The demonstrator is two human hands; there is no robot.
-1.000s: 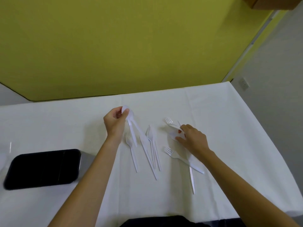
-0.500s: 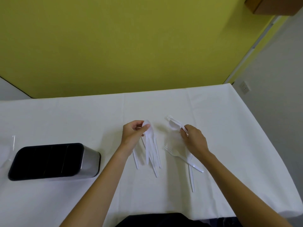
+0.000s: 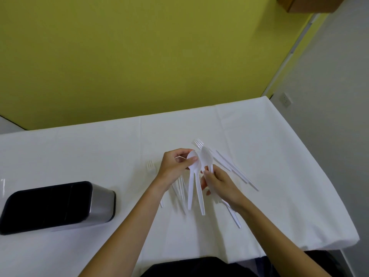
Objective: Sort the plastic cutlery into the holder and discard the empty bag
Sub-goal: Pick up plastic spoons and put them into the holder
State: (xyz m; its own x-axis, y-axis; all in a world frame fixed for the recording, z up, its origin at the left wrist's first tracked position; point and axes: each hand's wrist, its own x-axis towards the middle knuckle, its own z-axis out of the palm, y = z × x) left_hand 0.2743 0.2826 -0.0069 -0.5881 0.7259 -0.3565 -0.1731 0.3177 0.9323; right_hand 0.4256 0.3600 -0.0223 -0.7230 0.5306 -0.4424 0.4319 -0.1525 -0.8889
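A white cloth (image 3: 79, 148) covers the bench (image 3: 311, 226), whose far edge meets a yellow-green wall (image 3: 139, 56), while beyond its far right corner a white socket (image 3: 286, 99) sits on a grey wall (image 3: 335, 108), below a brown wooden cabinet (image 3: 307, 5).

Yellow-green wall (image 3: 139, 56); white-clothed table (image 3: 279, 176); grey wall (image 3: 339, 96) right.

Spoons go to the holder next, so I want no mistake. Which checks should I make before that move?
1. Left hand grips two spoons: ok.
2. Right hand holds third spoon: ok.
3. All three point the same way: ok.
4. Holder compartments free: cannot tell, dark inside.
5. Other cutlery sorted: not ok, forks and knives lie on table.
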